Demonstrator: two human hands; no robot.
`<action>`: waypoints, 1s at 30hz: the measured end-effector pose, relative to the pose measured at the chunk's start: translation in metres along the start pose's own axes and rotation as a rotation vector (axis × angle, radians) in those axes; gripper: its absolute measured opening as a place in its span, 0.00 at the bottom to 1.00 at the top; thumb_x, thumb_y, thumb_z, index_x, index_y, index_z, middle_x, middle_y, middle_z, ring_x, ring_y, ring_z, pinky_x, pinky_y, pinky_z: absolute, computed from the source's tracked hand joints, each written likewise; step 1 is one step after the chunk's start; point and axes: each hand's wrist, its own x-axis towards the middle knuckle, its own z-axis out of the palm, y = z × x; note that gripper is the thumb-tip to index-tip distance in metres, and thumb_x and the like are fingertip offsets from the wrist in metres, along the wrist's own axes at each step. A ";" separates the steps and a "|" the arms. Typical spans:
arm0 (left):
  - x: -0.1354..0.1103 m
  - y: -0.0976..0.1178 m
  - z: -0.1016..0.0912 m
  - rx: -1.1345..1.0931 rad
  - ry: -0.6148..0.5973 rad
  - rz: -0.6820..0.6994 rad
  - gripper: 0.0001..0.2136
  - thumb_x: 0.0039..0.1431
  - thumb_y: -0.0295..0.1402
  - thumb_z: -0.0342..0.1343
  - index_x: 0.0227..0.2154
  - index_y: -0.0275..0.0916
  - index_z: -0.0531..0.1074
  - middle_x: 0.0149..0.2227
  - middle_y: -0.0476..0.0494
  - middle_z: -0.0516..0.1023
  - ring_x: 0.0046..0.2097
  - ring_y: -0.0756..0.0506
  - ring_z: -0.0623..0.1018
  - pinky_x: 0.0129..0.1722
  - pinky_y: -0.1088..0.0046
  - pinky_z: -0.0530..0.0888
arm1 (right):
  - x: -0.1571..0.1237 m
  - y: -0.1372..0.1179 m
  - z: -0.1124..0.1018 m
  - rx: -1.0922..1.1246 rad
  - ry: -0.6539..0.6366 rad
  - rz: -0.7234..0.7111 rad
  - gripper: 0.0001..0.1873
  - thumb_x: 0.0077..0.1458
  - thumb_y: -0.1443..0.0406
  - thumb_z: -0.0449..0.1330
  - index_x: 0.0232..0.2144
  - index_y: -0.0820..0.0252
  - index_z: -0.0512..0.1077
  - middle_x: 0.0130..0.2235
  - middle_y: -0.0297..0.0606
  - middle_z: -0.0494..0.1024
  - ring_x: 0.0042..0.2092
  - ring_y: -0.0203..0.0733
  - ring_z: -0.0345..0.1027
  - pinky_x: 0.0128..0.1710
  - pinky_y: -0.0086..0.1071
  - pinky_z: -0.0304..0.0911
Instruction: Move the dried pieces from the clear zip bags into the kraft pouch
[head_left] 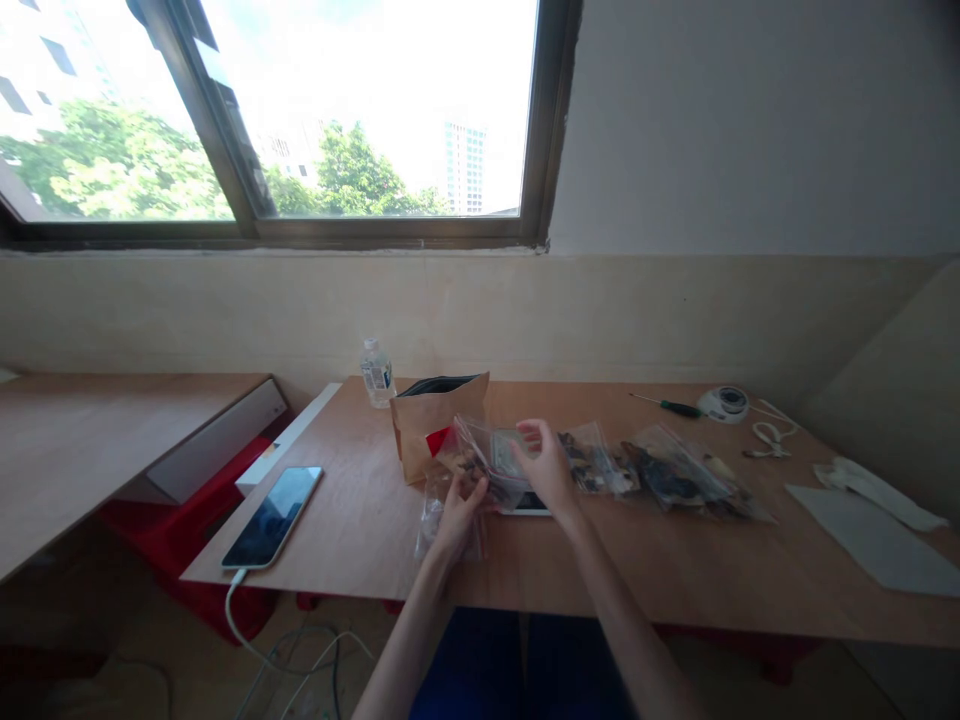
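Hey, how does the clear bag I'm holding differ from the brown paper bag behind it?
The clear plastic bag is see-through and shows small items inside; the brown paper bag is opaque, with only a dark lining visible at its open top. The clear plastic bag is lifted between the left hand and right hand; the brown paper bag stands upright on the wooden table, untouched. Both are pouches on the same table.

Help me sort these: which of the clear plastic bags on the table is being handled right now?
The leftmost clear bag, beside the brown paper bag: both hands grip it. The other clear bags lie untouched to its right.
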 end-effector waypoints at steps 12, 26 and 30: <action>0.017 -0.013 -0.014 0.092 0.012 0.119 0.28 0.47 0.36 0.62 0.50 0.40 0.57 0.50 0.38 0.70 0.48 0.42 0.74 0.46 0.62 0.73 | 0.035 0.002 0.026 -0.170 -0.825 -0.253 0.19 0.46 0.75 0.55 0.42 0.61 0.71 0.44 0.40 0.76 0.44 0.40 0.69 0.45 0.33 0.62; 0.012 -0.008 -0.016 0.107 0.073 0.162 0.30 0.45 0.32 0.59 0.53 0.45 0.58 0.54 0.43 0.68 0.53 0.41 0.70 0.52 0.62 0.68 | 0.048 0.005 0.052 -0.267 -1.178 -0.272 0.24 0.40 0.74 0.57 0.43 0.59 0.72 0.42 0.36 0.76 0.39 0.38 0.69 0.38 0.27 0.63; 0.011 -0.010 -0.018 0.010 0.038 0.141 0.29 0.46 0.31 0.58 0.53 0.45 0.58 0.51 0.44 0.71 0.51 0.40 0.72 0.49 0.62 0.70 | 0.053 0.005 0.052 -0.210 -1.218 -0.198 0.18 0.39 0.73 0.58 0.37 0.62 0.74 0.36 0.33 0.77 0.33 0.34 0.68 0.32 0.24 0.62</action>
